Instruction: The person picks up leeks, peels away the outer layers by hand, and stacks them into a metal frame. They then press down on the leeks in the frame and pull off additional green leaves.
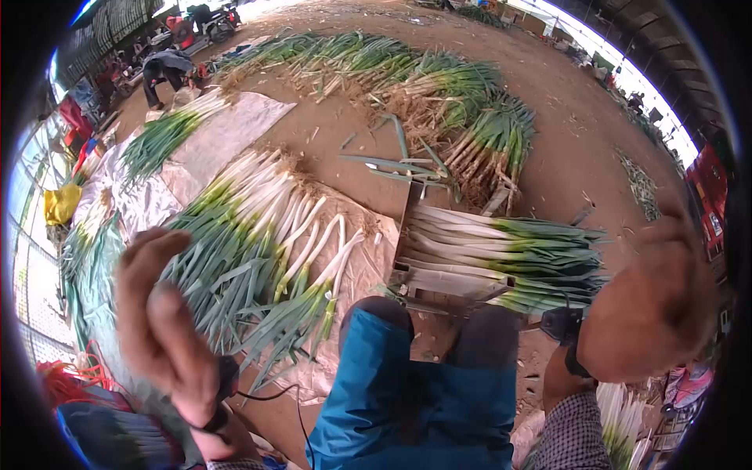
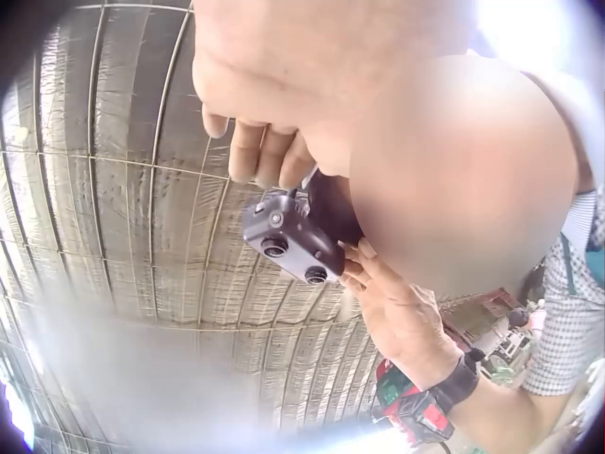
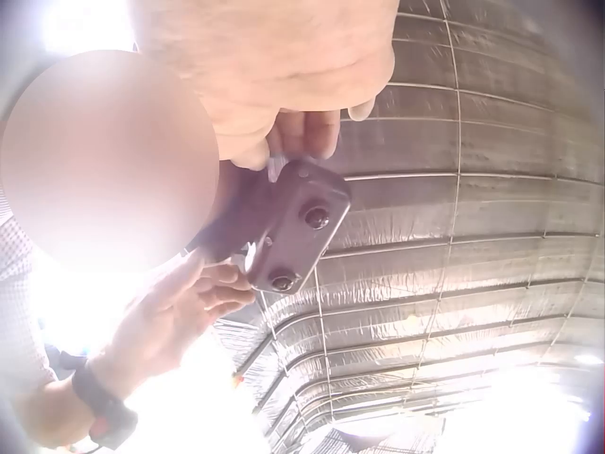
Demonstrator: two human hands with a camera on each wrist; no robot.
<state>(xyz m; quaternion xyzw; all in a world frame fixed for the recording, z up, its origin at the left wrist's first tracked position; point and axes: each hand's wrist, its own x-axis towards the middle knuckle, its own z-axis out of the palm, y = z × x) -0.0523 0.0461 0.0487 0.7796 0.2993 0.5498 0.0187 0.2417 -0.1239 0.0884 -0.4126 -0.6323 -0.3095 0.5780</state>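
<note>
Both hands are raised on either side of the head camera, which shows as a dark two-lens box (image 2: 288,241) in both wrist views. In the head view my left hand (image 1: 168,313) is at the left, its fingers loosely bent with nothing between fingers and thumb. My right hand (image 1: 650,305) is blurred at the right. Seen from the left wrist, the right fingers overlap the box's end. From the right wrist, the left fingers (image 3: 222,288) come right up to its lower end. Below, a row of long green onions (image 1: 462,243) lies in a low frame (image 1: 403,227) before the knees.
More green onions (image 1: 235,219) spread over a pale sheet (image 1: 356,211) on the left. Bundles with roots (image 1: 486,149) curve across the dirt floor behind. A person (image 1: 166,66) bends over at the far left. A cable (image 1: 270,398) runs from the left wrist.
</note>
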